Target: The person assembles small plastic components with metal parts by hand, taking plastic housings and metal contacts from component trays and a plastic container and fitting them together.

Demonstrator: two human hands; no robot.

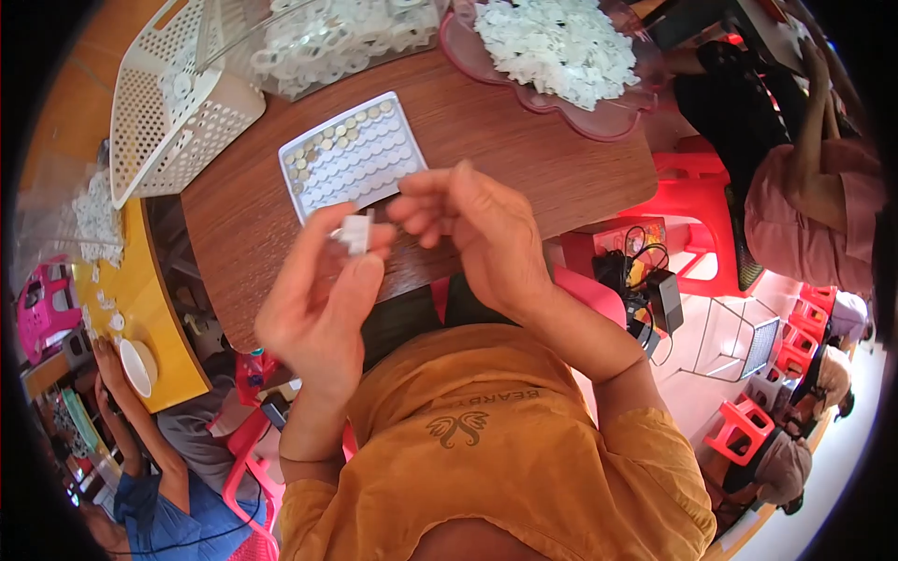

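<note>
The left hand [323, 299] pinches a small white piece [356, 233], and the half-curled, seemingly empty right hand [477, 234] sits just beside it.

Small white plastic piece [355, 232], pinched at fingertip height above the counter's near edge, blocky, slightly tilted

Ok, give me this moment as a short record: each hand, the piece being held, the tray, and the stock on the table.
left hand: raised over the table edge, thumb and fingers pinching a small white part
right hand: close beside the left, fingertips curled toward the part; contact unclear
tray: white, lying on the brown table, some cells near its far-left corner filled with round pieces
stock: white pieces heaped on a pink dish; more in a clear bin
basket: white, perforated, at the table's left corner
</note>
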